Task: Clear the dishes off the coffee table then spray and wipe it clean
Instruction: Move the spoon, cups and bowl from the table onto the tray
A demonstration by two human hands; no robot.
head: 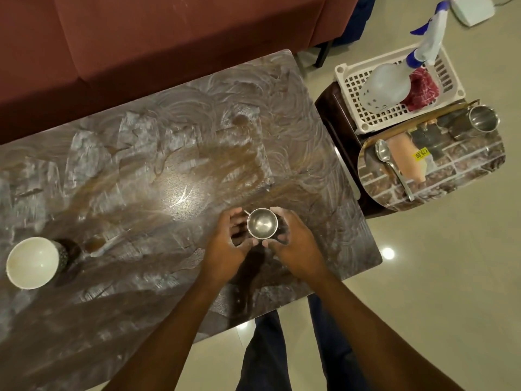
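Head view: clearing step. Our left hand (229, 245) and right hand (294, 246) curl fingers round small shiny steel cup (262, 223). Next, we reckon: lift to marble-patterned tray (468, 162) right of cup.

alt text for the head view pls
The left hand and right hand grip a steel cup over a smeared coffee table. A white bowl sits at its left end; a tray at right holds a steel mug and spoon.
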